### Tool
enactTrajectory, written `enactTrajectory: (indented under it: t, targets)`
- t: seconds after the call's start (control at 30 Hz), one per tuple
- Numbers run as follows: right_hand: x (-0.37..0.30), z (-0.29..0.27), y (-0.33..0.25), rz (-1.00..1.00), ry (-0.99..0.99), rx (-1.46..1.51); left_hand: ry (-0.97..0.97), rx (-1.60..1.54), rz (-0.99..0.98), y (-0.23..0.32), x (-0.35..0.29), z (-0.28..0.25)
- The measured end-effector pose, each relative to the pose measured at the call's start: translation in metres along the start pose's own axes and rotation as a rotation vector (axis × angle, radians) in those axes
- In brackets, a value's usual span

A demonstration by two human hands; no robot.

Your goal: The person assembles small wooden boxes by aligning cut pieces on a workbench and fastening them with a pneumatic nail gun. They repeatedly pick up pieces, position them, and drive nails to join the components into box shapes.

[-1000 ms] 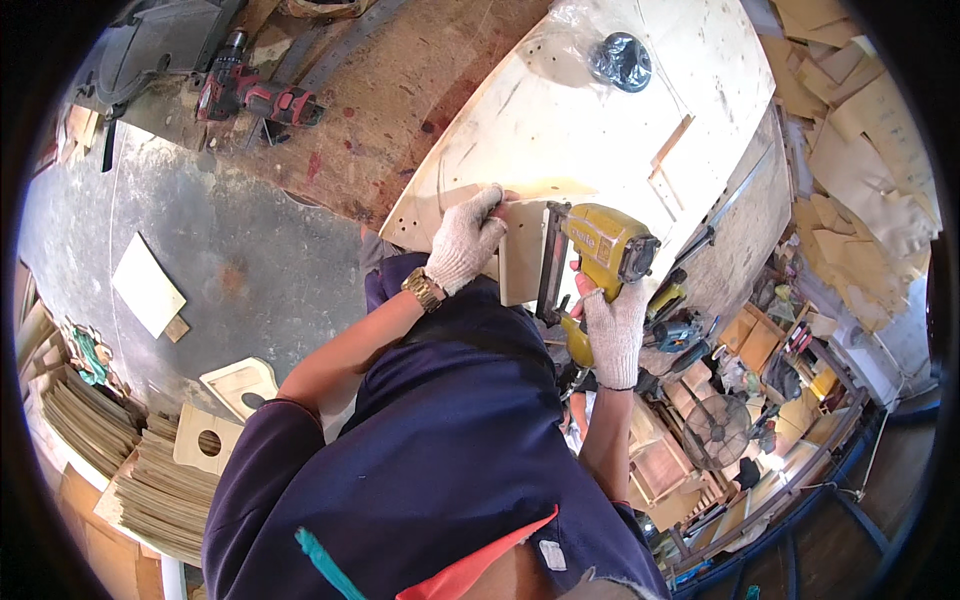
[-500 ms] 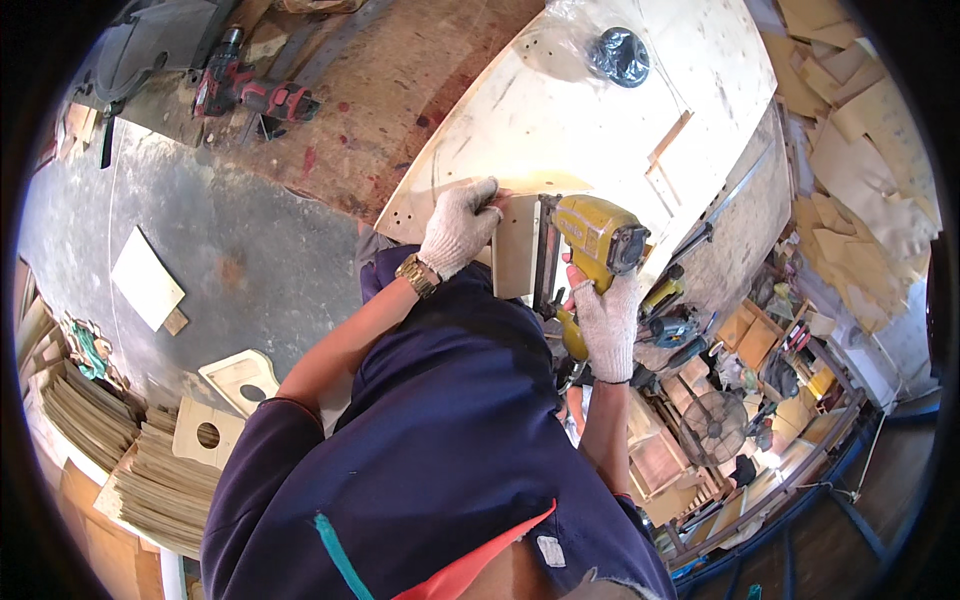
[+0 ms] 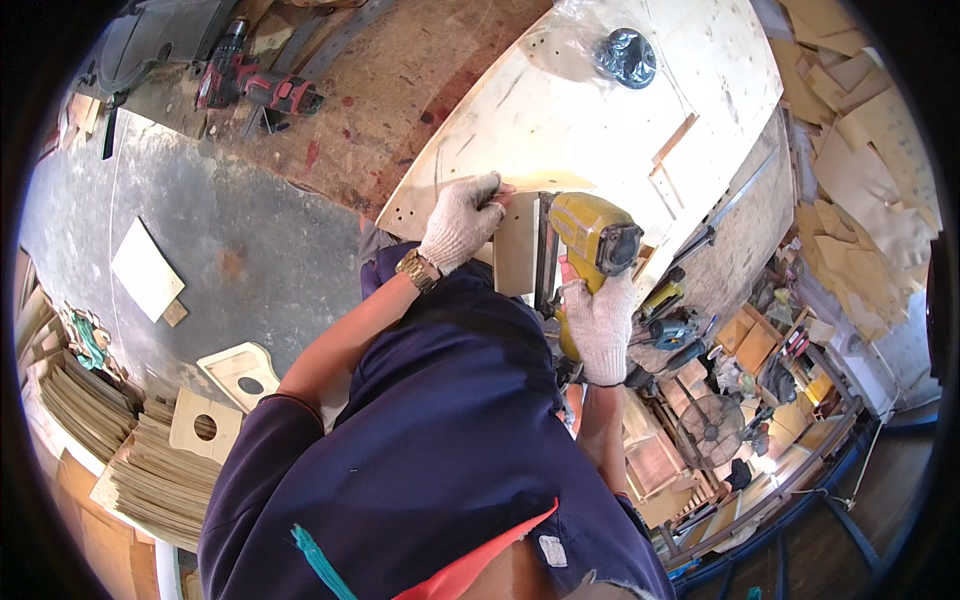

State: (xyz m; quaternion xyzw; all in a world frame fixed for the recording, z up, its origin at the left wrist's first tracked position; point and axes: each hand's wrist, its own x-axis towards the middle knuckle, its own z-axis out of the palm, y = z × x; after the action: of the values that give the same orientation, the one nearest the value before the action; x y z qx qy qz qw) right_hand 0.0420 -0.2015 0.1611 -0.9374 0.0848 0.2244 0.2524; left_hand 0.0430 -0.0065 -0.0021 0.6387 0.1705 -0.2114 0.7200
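My right hand (image 3: 600, 322), in a white knit glove, wraps round the handle of a yellow nail gun (image 3: 590, 225). The gun's dark magazine runs down along the right side of a small pale wooden board (image 3: 515, 245). Gloved too, with fingertips bare, my left hand (image 3: 462, 220) pinches that board near its upper left edge. The board meets the near edge of a large curved plywood panel (image 3: 600, 130). The gun's nose and the exact contact point are hidden.
A red and black cordless drill (image 3: 255, 88) lies on the stained workbench (image 3: 370, 110). A plastic-wrapped dark roll (image 3: 626, 58) rests on the panel. Stacked wooden pieces (image 3: 165, 480) stand at lower left. Tools, a fan (image 3: 710, 430) and scrap boards (image 3: 850, 180) crowd the right.
The view has shifted slightly. My right hand and the nail gun's lower handle have moved a little left; my left hand keeps its place on the board.
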Motion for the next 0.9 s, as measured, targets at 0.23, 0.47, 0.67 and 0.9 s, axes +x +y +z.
enactTrajectory:
  t: [0.23,0.47,0.67,0.9]
  targets:
    - [0.0,0.007,0.005,-0.007,-0.049,0.099,-0.01,-0.081,-0.022,0.004,-0.004,-0.003]
    - [-0.001,0.011,-0.001,0.019,-0.063,0.145,-0.059,0.303,-0.21,-0.007,-0.024,-0.005]
    - [-0.001,0.01,-0.006,0.007,-0.077,0.11,-0.361,0.083,-0.283,0.0,-0.031,-0.011]
    - [0.001,0.01,-0.018,-0.028,-0.092,0.037,-0.366,0.178,-0.236,0.012,-0.027,-0.016]
